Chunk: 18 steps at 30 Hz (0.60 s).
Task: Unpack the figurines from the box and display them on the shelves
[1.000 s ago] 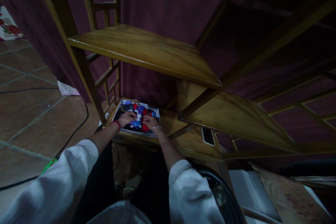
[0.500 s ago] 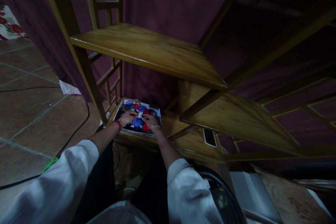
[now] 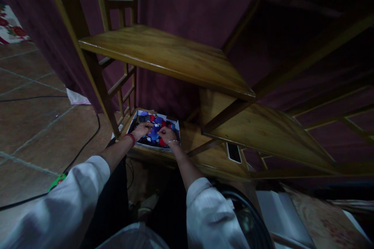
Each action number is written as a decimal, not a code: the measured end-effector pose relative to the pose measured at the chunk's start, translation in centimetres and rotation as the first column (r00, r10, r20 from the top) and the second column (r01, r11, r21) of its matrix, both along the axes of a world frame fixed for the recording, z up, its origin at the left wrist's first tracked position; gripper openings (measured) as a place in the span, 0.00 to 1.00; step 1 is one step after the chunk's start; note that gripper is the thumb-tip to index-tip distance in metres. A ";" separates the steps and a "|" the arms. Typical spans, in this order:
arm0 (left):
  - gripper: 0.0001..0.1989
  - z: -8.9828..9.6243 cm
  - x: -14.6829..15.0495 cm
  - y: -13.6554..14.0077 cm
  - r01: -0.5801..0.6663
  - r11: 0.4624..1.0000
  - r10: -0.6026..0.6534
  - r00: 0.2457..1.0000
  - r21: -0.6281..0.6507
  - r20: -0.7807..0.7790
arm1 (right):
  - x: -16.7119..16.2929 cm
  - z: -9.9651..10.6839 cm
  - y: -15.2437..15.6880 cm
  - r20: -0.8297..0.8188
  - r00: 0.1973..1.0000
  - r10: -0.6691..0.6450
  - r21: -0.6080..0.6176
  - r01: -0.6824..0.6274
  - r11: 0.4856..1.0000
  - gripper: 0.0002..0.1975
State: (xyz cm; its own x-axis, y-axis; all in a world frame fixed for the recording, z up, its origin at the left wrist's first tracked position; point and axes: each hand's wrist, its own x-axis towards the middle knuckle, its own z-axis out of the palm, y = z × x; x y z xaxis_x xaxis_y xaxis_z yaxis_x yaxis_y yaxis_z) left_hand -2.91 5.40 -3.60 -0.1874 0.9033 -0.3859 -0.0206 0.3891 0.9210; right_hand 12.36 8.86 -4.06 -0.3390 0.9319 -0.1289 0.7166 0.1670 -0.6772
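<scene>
A shallow white box (image 3: 174, 121) sits on the low wooden shelf, filled with small round pieces in blue, purple, red and black. Above its left half is my left hand (image 3: 143, 129), a red bead bracelet at its wrist; its fingers are closed together and point inward. Over the right half, my right hand (image 3: 167, 135) wears a thin bangle and has its fingers drawn into a pinch. A small gap with purple pieces (image 3: 154, 134) shows between the two hands. Whatever the fingertips hold is too small and dark to make out.
A wooden shelf board (image 3: 163, 54) hangs above the box, with an upright post (image 3: 93, 74) at its left. A phone (image 3: 233, 152) lies on the low shelf to the right. A black cable with a green piece (image 3: 57, 181) runs over the tiled floor.
The small white piece between my fingertips no longer shows there; purple pieces are visible in its place. My hands have barely shifted.
</scene>
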 end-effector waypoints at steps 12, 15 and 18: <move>0.17 -0.1 -0.3 0.1 0.017 1.000 -0.017 1.000 0.007 -0.008 | -1.8 2.2 -1.2 0.315 0.843 0.436 0.132 -0.494 0.860 0.13; 0.17 0.3 -0.1 -0.1 0.010 1.000 -0.010 1.000 -0.005 0.009 | -2.5 2.4 -1.5 0.414 0.775 0.478 0.111 -0.564 0.818 0.16; 0.18 0.6 0.1 -0.2 -0.004 1.000 0.005 0.999 -0.019 0.032 | -2.8 2.4 -1.7 0.479 0.722 0.499 0.091 -0.606 0.790 0.16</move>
